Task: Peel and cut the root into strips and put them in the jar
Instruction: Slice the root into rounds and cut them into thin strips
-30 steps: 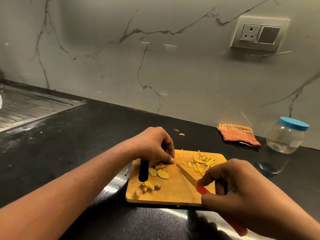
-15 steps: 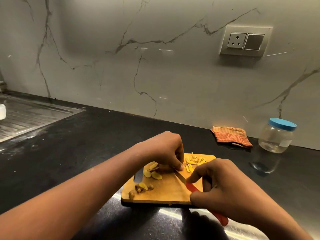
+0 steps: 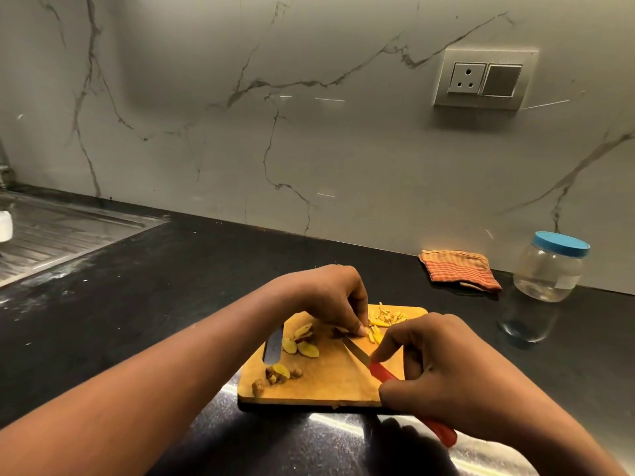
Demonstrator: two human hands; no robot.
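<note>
Left grip [image 3: 326,297] pinching, fingers down — right grip [image 3: 443,369] clenched.

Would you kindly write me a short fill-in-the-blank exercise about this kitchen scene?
1. The right hand grips a knife with a ___ handle.
2. The jar has a ___ lid.
3. The left hand pinches a slice on the board, whose far ___ corner holds the strips.

Missing words: red; blue; right.
</note>
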